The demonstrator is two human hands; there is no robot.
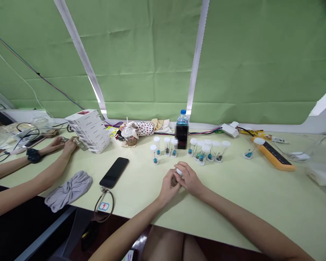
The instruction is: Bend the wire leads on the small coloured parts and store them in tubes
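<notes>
My left hand (168, 185) and my right hand (188, 177) meet over the pale table (233, 192), both closed round one small clear vial with a white cap (179, 172). The left fingers grip the vial's body and the right fingers wrap over its cap. Just beyond my hands stand several more capped vials (206, 150) with blue and dark bits inside, in a loose row on either side of a water bottle (182, 129).
A black phone (114, 172) with a ring strap lies to the left, next to a grey cloth (69, 190). Another person's arms (29, 181) reach toward a stack of white boxes (89, 130). An orange power strip (274, 154) lies at the right.
</notes>
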